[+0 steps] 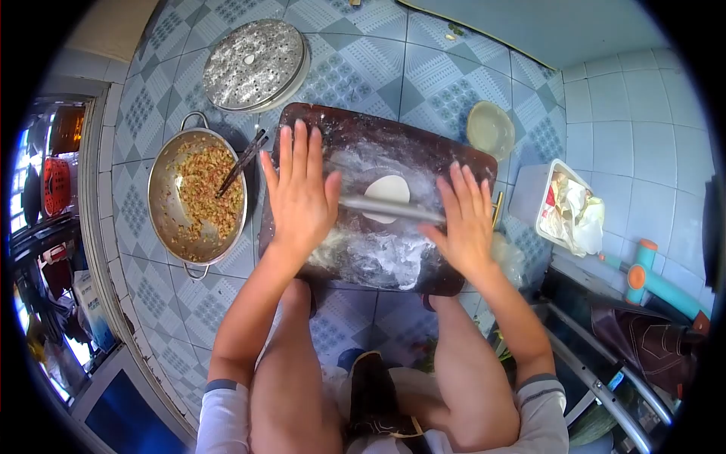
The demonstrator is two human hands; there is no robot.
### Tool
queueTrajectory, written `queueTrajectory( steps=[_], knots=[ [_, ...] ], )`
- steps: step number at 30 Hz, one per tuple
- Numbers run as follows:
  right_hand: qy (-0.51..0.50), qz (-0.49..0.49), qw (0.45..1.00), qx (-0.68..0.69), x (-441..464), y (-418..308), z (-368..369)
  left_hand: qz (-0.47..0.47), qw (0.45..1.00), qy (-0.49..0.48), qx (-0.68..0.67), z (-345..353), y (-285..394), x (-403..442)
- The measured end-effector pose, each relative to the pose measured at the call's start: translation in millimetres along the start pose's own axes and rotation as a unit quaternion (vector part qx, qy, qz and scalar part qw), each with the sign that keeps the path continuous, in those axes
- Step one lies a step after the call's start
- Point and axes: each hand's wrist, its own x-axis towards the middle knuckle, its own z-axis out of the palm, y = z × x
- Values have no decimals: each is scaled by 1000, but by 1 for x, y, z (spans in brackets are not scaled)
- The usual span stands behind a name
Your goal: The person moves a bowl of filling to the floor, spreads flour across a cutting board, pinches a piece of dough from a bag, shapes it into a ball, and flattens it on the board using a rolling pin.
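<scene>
A thin rolling pin (392, 207), blurred by motion, lies across a round, flat white dough wrapper (389, 188). My left hand (301, 203) is flat at the pin's left end, its fingers stretched forward and thumb apart. At the other end, my right hand (465, 219) also lies flat with straight fingers, and the pin runs in under its thumb side. Both palms face down, so their contact with the pin is hidden. Beneath everything is a dark wooden board (363, 125) dusted with white flour (401, 257).
Left of the board, a two-handled metal pan (157, 181) holds chopped filling (200, 193), with dark chopsticks (242, 163) resting in it. A floured perforated round tray (253, 64) stands behind. A bowl (490, 130) and a white bin (525, 208) are to the right, on or near the tiled floor (363, 53).
</scene>
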Motion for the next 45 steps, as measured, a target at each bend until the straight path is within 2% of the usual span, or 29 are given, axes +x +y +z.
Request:
queueTrajectory(
  steps=[2, 3, 5, 6, 8, 9, 11, 16, 24, 26, 33, 35, 36, 38, 45],
  knots=[
    [78, -70, 994, -30, 12, 9, 9, -6, 999, 45, -17, -4, 0, 14],
    [79, -72, 994, -29, 11, 10, 10, -7, 999, 47, -16, -12, 5, 14],
    [94, -17, 995, 7, 8, 12, 9, 8, 988, 135, -80, -25, 19, 9],
    [93, -18, 996, 7, 8, 13, 8, 6, 988, 135, -80, -26, 25, 1],
    [151, 47, 984, 78, 4, 16, 8, 21, 974, 147, -173, -27, 36, -11],
    [150, 51, 984, 78, 0, 17, 9, 23, 974, 144, -175, -23, 40, -10],
    [171, 114, 966, 156, -4, 18, 10, 14, 979, 22, -203, -9, 48, -6],
    [155, 175, 950, 207, -8, 16, 14, -2, 988, 9, -155, 5, 59, 1],
    [155, 150, 958, 187, -8, 14, 17, -45, 979, -7, -197, 6, 67, -1],
    [157, 148, 958, 188, -8, 14, 17, -51, 977, -56, -199, 0, 66, 0],
    [152, 159, 958, 184, -8, 14, 18, -57, 965, -12, -256, -2, 60, -1],
    [152, 158, 958, 185, -8, 13, 17, -20, 985, -5, -172, -3, 63, -2],
    [153, 158, 958, 186, -8, 13, 17, -20, 985, -4, -172, -3, 64, -2],
    [159, 152, 958, 181, -8, 13, 18, -27, 983, -59, -174, -3, 66, -3],
    [163, 150, 958, 180, -7, 12, 17, -12, 972, -41, -232, 0, 66, -6]
  ],
)
